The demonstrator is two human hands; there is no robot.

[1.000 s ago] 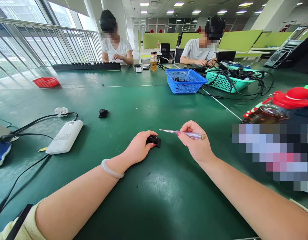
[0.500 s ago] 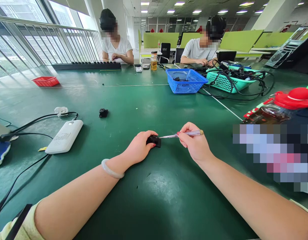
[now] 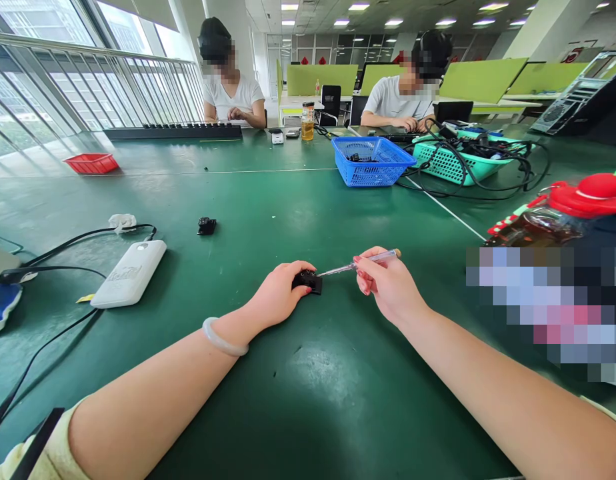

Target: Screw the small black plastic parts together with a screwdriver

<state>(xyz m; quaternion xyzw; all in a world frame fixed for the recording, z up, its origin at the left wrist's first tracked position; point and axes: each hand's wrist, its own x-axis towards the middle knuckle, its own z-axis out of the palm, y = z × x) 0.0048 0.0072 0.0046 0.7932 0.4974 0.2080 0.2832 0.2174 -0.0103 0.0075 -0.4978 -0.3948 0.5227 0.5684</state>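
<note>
My left hand (image 3: 281, 292) pinches a small black part with a flat square base (image 3: 315, 284) against the green table (image 3: 328, 400); fingers and thumb cover its left side. In my right hand (image 3: 385, 280) is a slim screwdriver (image 3: 345, 268) with a clear handle, held like a pen. Its metal shaft slants down to the left, and the tip meets the upper right side of the black part. Whether the tip sits in a screw is too small to tell. A similar black part (image 3: 207, 226) lies apart, farther off to the left.
At left lies a white power bank (image 3: 131, 273) with black cables. A red tray (image 3: 91, 163), a blue basket (image 3: 372, 163) and a teal basket (image 3: 451, 163) of cables stand farther back. A red-lidded bottle (image 3: 553, 213) is at right. Two people sit across the table.
The rear end of the screwdriver has risen and swung slightly left, so the tool slants more steeply. My right hand has shifted with it. My left hand stays put on the black part.
</note>
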